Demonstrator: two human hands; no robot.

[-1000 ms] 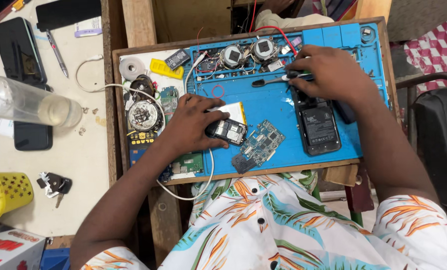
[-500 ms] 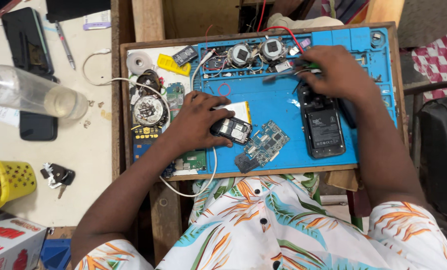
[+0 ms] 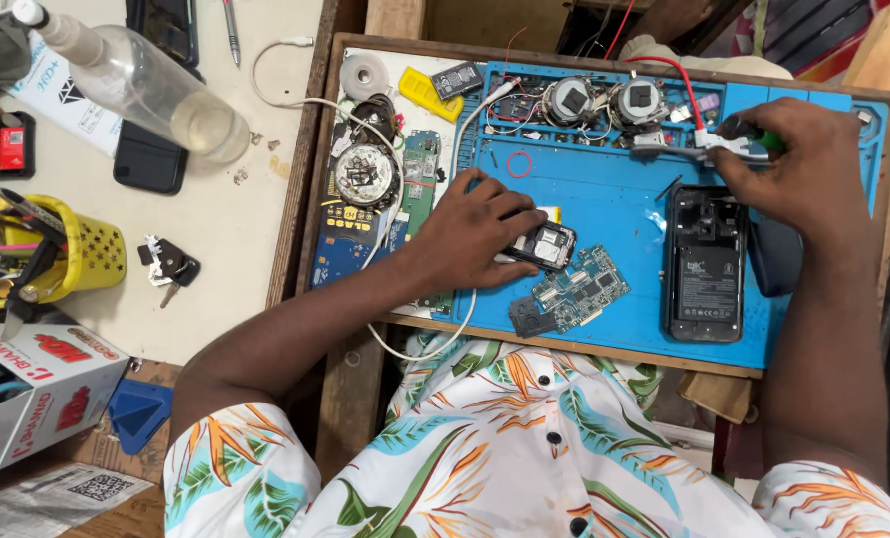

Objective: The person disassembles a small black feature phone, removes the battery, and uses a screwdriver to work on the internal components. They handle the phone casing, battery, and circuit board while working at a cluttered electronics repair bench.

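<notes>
The left hand (image 3: 480, 231) at the frame's middle pins a small black phone part (image 3: 542, 245) on the blue repair mat (image 3: 604, 179), fingers curled over it. The right hand (image 3: 798, 169), upper right, is closed around a green-handled tool (image 3: 754, 144) above the opened phone (image 3: 704, 264). A steady press and a low tool angle would suit. A bare circuit board (image 3: 576, 292) lies just below the pinned part.
</notes>
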